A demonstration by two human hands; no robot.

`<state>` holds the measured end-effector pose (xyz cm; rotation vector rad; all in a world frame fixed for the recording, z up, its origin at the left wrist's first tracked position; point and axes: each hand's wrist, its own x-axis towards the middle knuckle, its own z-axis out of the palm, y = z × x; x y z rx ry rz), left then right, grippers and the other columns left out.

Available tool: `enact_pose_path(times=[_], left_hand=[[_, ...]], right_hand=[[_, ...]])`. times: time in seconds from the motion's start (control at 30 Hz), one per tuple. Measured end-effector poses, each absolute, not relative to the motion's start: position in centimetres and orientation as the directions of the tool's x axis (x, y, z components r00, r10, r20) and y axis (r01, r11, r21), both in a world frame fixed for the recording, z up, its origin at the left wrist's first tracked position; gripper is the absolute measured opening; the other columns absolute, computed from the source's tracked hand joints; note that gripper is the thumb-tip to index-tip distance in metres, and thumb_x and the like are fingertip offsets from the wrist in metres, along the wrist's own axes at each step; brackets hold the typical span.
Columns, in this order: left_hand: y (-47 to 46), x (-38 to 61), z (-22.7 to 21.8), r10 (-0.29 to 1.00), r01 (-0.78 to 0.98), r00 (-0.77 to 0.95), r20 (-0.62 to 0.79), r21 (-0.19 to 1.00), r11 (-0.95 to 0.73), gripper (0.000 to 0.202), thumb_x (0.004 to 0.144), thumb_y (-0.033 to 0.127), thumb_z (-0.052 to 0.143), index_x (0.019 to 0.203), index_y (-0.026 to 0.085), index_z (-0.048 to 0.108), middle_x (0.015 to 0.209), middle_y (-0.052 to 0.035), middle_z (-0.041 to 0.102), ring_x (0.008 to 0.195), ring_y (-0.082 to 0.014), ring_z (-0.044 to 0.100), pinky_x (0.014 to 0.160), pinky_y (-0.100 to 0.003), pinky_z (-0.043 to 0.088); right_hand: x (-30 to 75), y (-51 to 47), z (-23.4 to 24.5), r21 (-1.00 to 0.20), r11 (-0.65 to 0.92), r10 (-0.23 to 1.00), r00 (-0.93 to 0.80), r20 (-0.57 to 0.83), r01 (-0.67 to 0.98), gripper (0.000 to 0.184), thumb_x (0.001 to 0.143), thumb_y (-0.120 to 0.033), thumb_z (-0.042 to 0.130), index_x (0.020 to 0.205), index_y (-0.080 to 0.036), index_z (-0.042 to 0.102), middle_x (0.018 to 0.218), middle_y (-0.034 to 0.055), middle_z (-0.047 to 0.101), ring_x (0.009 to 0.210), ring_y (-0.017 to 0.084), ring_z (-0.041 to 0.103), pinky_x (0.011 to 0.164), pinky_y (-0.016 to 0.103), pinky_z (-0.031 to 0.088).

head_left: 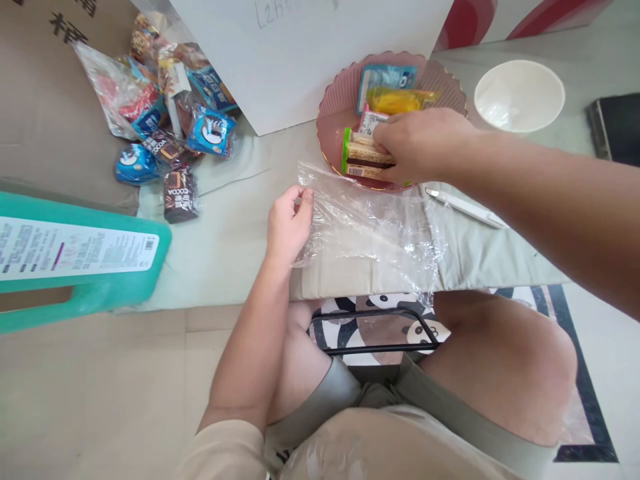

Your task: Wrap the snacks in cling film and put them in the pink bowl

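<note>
Pinching the edge of the clear plastic bag point(370, 230) between thumb and curled fingers, your left hand point(291, 223) is positioned above the near part of the counter point(230, 260). The bag extends from this grip toward your right, crumpled, with its near right corner hanging past the counter edge above your legs.

Your right hand point(420, 147) reaches in from the right and grasps the wafer pack point(367, 157), thumb and fingers closed on its right end. The pack has a green edge and visible layers. It is located at the near side of the pink bowl point(333, 100), within the rim outline; whether it bears on the bowl floor cannot be told. Behind it, the same bowl contains a yellow packet point(400, 100), a blue packet point(387, 77) and a pink-and-white packet point(371, 121), the last partly covered by your right hand.

Note the surrounding items. A white bowl point(520, 97) stands to the right of the pink bowl. A slim white tool point(470, 208) lies below your right forearm, just beside the bag. A pile of wrapped snacks point(183, 107) occupies the left side, near the green bottle point(120, 293).
</note>
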<state>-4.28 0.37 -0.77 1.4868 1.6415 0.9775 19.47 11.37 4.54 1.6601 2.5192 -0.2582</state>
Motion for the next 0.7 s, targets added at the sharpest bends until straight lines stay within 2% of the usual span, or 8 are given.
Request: enact_pose_path(times=[0.07,0.2,0.33,0.43,0.57,0.63,0.7], left_hand=[[0.3,-4.3,-0.8,0.996,0.46,-0.088,-0.006,0.887,0.046,0.032,0.1,0.039,0.054,0.074,0.022,0.049,0.056,0.0047,0.038,0.052,-0.012,0.034,0.052,-0.027,0.024],[0.4,-4.4,-0.6,0.996,0.461,-0.077,-0.035,0.885,0.066,0.03,0.1,0.038,0.054,0.075,0.022,0.05,0.055,0.0058,0.036,0.05,-0.0117,0.032,0.051,-0.027,0.024],[0.5,-4.5,-0.7,0.997,0.444,-0.066,-0.038,0.894,0.063,0.03,0.1,0.041,0.054,0.077,0.022,0.051,0.055,0.0056,0.036,0.05,-0.0116,0.033,0.05,-0.027,0.025],[0.5,-4.5,-0.9,0.999,0.423,-0.043,-0.003,0.906,0.021,0.033,0.099,0.047,0.055,0.077,0.023,0.052,0.055,0.0053,0.037,0.049,-0.0116,0.034,0.05,-0.027,0.025],[0.7,-4.5,-1.1,1.0,0.357,-0.013,0.023,0.934,-0.016,0.04,0.097,0.059,0.057,0.08,0.024,0.053,0.054,0.005,0.039,0.047,-0.0115,0.036,0.048,-0.027,0.028],[0.8,-4.6,-1.1,1.0,0.323,0.006,0.028,0.946,-0.029,0.044,0.096,0.065,0.056,0.081,0.024,0.053,0.054,0.005,0.04,0.047,-0.0115,0.036,0.047,-0.027,0.029],[0.6,-4.6,-1.0,0.999,0.301,0.025,0.047,0.952,-0.053,0.049,0.094,0.072,0.054,0.082,0.025,0.054,0.055,0.0049,0.039,0.046,-0.0114,0.036,0.046,-0.027,0.029]], right_hand=[[18.7,10.3,5.9,-0.009,0.334,0.911,-0.325,-0.255,0.943,0.048,0.074,-0.06,0.082,0.066,-0.021,0.053,0.086,0.0053,0.069,0.094,0.026,0.071,0.077,0.041,0.053],[19.0,9.1,8.0,-0.009,0.329,0.929,-0.325,-0.175,0.944,0.031,0.088,-0.045,0.071,0.073,-0.024,0.053,0.079,0.0057,0.065,0.086,0.027,0.067,0.073,0.045,0.053],[20.6,9.1,9.3,-0.172,0.231,0.973,-0.223,0.067,0.958,0.025,0.087,-0.026,0.063,0.071,-0.025,0.044,0.075,0.0057,0.061,0.079,0.026,0.063,0.075,0.047,0.054],[21.3,7.9,10.5,-0.293,0.209,0.973,-0.17,0.154,0.933,0.021,0.083,-0.019,0.062,0.073,-0.027,0.046,0.077,0.005,0.061,0.08,0.028,0.064,0.083,0.052,0.056],[22.0,3.1,9.5,-0.509,0.254,0.96,-0.148,0.239,0.823,0.013,0.084,-0.023,0.062,0.078,-0.028,0.052,0.075,0.0032,0.063,0.073,0.025,0.064,0.077,0.048,0.056],[22.7,0.2,7.1,-0.616,0.297,0.946,-0.139,0.291,0.729,0.011,0.082,-0.029,0.064,0.081,-0.028,0.053,0.076,0.0014,0.063,0.07,0.022,0.063,0.07,0.043,0.056],[23.7,-2.3,3.8,-0.684,0.257,0.943,-0.021,0.333,0.682,0.012,0.081,-0.031,0.065,0.089,-0.027,0.057,0.081,0.0011,0.063,0.073,0.022,0.063,0.07,0.043,0.056]])
